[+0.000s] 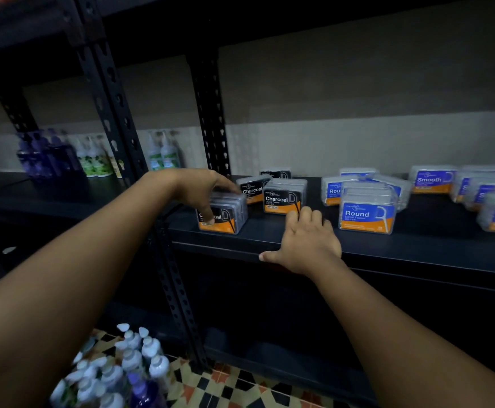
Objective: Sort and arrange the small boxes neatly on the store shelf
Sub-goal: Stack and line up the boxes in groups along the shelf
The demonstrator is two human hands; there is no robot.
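My left hand [200,191] grips the front Charcoal box [222,214] from above, thumb on its label. My right hand [306,241] rests on the black shelf [387,245] edge, fingertips [293,214] touching a second Charcoal box [283,195]. A blue Round box [367,213] stands just to the right, Smooth boxes [433,179] beyond.

Purple bottles [44,156] stand at the back of the neighbouring shelf bay on the left, blurred, with green-labelled pump bottles [93,160] just beside them and two more pale green ones [162,156] nearer the black perforated upright post [211,113]. Behind runs a grey wall [358,98]. Low down, white-capped bottles [122,369] cluster on a patterned tiled floor [225,384].
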